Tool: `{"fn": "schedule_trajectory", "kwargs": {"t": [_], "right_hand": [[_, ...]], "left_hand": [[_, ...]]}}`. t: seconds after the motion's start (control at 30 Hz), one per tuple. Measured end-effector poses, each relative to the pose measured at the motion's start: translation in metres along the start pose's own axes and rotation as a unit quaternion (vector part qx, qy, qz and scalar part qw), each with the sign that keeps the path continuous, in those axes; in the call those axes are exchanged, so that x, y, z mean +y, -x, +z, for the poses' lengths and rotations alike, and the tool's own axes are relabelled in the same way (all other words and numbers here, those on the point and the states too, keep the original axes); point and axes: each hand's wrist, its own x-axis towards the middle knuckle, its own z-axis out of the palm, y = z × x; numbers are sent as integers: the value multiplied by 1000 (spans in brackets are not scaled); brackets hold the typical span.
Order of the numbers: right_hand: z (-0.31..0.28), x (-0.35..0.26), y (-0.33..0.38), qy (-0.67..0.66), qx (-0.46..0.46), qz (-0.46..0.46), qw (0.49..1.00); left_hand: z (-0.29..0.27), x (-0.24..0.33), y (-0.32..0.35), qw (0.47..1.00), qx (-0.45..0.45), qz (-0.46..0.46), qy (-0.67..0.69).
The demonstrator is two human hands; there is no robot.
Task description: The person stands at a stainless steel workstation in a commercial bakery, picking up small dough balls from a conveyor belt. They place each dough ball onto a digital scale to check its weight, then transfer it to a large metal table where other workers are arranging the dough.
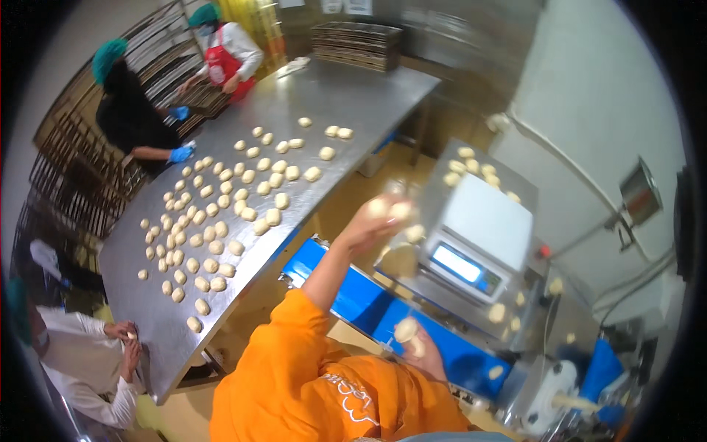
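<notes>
My left hand (362,231) reaches out over the gap between the steel table and the scale, closed around a couple of pale dough pieces (378,208), slightly blurred by motion. Low and near my body, my right hand (428,358) is closed on more pale dough (405,329) above the blue conveyor belt (372,309). A white digital scale (490,221) with a lit display stands right of my left hand, its flat pan bare. Loose dough pieces (465,152) lie behind it and others (497,313) in front. One more piece (495,373) rests on the belt.
Many dough pieces (221,228) cover the long steel table (368,96) at left. Two people (136,110) in green hairnets stand at its far side, another person (81,353) at the near left. Stacked trays (356,46) sit at the back. Machine parts (556,390) fill the lower right.
</notes>
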Motion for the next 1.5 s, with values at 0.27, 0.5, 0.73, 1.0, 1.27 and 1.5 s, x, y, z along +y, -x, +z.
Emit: {"fn": "schedule_trajectory", "kwargs": {"t": [0.27, 0.5, 0.73, 1.0, 1.27, 1.5], "right_hand": [[130, 51, -244, 20, 34, 48, 998], [282, 60, -555, 680, -22, -399, 614], [305, 10, -740, 871, 23, -290, 396], [312, 53, -734, 831, -64, -311, 456], [300, 82, -587, 792, -48, -226, 564], [238, 69, -499, 790, 28, -202, 579]], "left_hand": [[-249, 174, 286, 858, 451, 142, -201], [-353, 234, 509, 587, 690, 44, -421], [-421, 176, 580, 429, 723, -95, -533], [-543, 264, 481, 495, 690, 19, -528], [-679, 401, 364, 405, 671, -130, -607], [-830, 389, 351, 360, 630, -406, -555]]}}
